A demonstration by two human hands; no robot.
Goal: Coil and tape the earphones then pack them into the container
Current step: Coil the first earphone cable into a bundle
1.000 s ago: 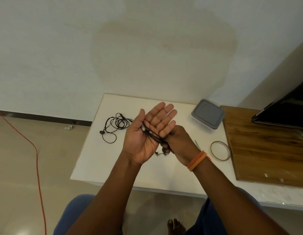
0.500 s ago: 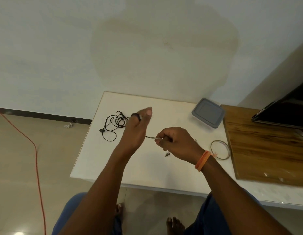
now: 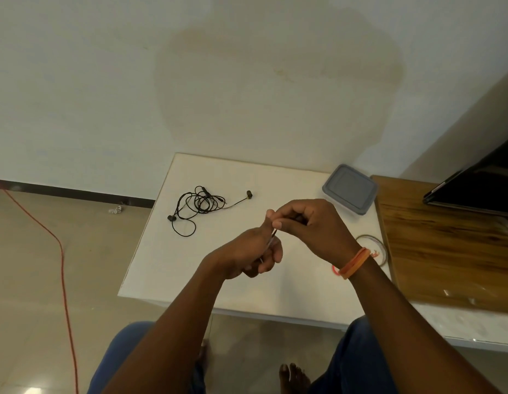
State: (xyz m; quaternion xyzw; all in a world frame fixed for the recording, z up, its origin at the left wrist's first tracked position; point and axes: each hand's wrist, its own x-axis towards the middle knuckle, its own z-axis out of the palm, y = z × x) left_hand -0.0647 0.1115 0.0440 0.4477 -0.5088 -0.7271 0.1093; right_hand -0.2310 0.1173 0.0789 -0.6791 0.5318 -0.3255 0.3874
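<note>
My left hand and my right hand meet above the middle of the white table. Both have curled fingers around a thin black earphone cable, most of it hidden inside the hands. A short stretch of cable shows between the left thumb and the right fingertips. A second pair of black earphones lies loose and tangled on the table's far left. The grey lidded container stands shut at the table's far right. A clear tape roll lies flat behind my right wrist.
A wooden board covers the table's right part, with a dark screen at its far side. An orange cable runs across the floor on the left. My knees and bare feet show below the table's near edge.
My left hand went from flat and palm up to fingers curled round the cable, and dropped lower. My right hand rose and moved over it, drawing the cable close.
</note>
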